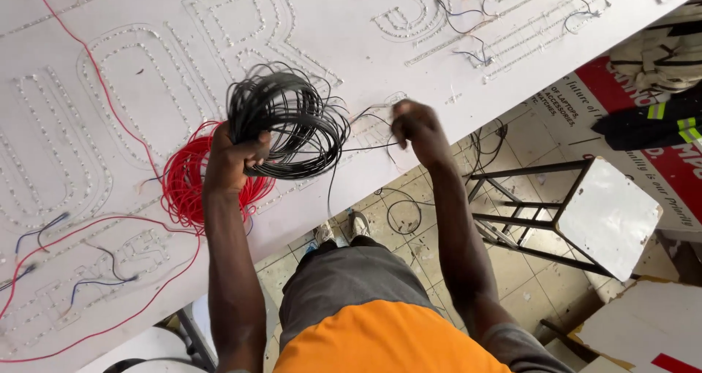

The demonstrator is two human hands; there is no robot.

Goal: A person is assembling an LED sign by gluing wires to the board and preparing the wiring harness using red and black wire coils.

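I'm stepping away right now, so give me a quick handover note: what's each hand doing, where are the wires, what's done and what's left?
Left hand: gripping the black wire coil, held up over the white sign panel.
Right hand: pinching a loose black strand drawn from that coil.
Red wire coil: lying on the panel beside the left hand.
Done: some red, blue and black leads already lie across the panel.
Left: most of the black coil is wound up.

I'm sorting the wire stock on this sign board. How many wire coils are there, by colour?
Black coil, gripped in the left hand: 1
Red coil, lying on the white board: 1
Total: 2
The right hand pinches a black strand from the black coil.
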